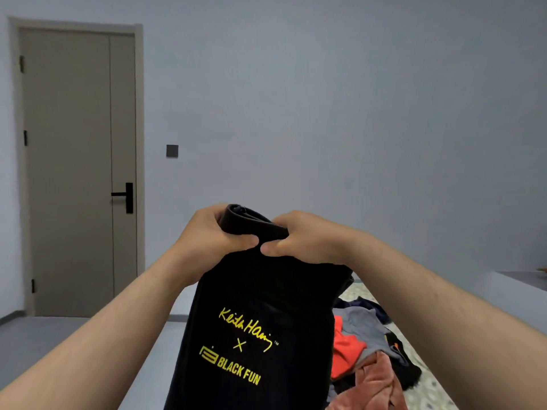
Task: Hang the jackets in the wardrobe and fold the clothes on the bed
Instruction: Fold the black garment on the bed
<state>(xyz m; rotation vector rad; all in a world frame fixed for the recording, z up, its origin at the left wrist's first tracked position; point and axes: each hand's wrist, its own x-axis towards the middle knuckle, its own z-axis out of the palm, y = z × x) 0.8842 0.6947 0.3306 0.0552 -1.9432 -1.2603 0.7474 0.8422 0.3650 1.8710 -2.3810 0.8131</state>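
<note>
I hold a black garment (254,327) with yellow lettering up in front of me, hanging down from its bunched top edge. My left hand (211,236) grips that top edge on the left, fingers curled over it. My right hand (302,236) grips it on the right, thumbs nearly touching. Below and to the right, a pile of clothes (367,344) lies on the bed (429,389): an orange-red piece, a grey-blue one, a rust-brown one and dark ones.
A closed beige door (80,173) with a black handle stands at the left. A dark wall switch (172,151) sits beside it. A grey ledge (524,278) shows at the right edge. Blue-grey floor lies left of the bed.
</note>
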